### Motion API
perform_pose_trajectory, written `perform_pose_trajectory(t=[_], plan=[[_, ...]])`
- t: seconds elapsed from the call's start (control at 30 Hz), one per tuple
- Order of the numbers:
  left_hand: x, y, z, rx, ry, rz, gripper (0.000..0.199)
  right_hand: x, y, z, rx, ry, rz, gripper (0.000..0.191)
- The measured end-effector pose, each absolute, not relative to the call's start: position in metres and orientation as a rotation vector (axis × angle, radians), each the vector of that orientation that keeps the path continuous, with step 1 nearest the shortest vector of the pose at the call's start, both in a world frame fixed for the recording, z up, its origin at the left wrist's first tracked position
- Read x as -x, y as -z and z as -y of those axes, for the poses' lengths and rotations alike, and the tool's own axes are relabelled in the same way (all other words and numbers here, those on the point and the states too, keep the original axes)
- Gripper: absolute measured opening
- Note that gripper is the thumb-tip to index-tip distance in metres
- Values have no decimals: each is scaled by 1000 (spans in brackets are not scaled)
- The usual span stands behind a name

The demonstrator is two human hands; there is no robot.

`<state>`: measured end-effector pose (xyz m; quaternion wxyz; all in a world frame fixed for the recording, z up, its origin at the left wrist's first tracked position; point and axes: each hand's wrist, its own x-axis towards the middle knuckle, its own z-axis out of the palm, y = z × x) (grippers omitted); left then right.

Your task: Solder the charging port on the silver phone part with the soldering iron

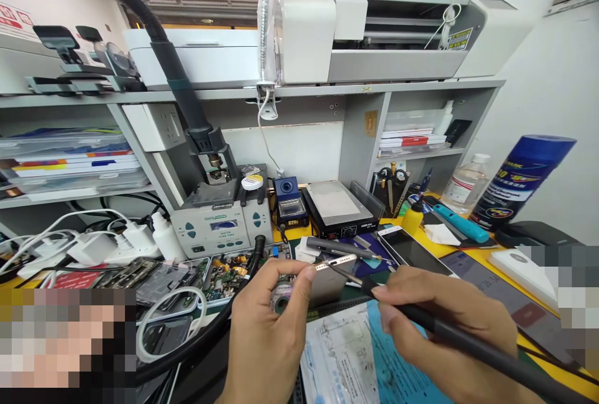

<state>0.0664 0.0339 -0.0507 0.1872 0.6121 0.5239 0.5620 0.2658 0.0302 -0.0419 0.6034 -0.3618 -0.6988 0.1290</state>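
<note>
A phone (327,285) is held upright on edge, its port edge facing up, between the thumb and fingers of my left hand (274,323). My right hand (444,323) grips a black soldering iron (449,332) like a pen. The iron's thin metal tip points left and reaches the port edge of the phone; whether it touches is too small to tell. Beneath both hands lies a blue and white printed sheet (397,360).
Behind stand a grey rework station (219,229), a hot plate (341,207) and a tray of circuit boards (224,273). A white phone (414,251), a blue spray can (524,179) and a bottle (468,182) stand or lie right. A black hose (187,351) crosses the left.
</note>
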Motion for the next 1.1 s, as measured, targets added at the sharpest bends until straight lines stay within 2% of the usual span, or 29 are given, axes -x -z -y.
perform_pose_trajectory(t=[0.33,0.57,0.77,1.1], plan=[[-68,55,-29,-1760,-1626,-1456,9,-268,39,-38,1004,-618,1314,16],[-71,59,-29,-1774,-1723,-1407,9,-267,49,-49,1049,-875,1470,34],[-70,62,-25,-1838,-1735,-1393,9,-265,51,-46,994,-870,1452,24],[-70,71,-23,-1865,-1808,-1387,15,-264,50,-46,968,-896,1440,23]])
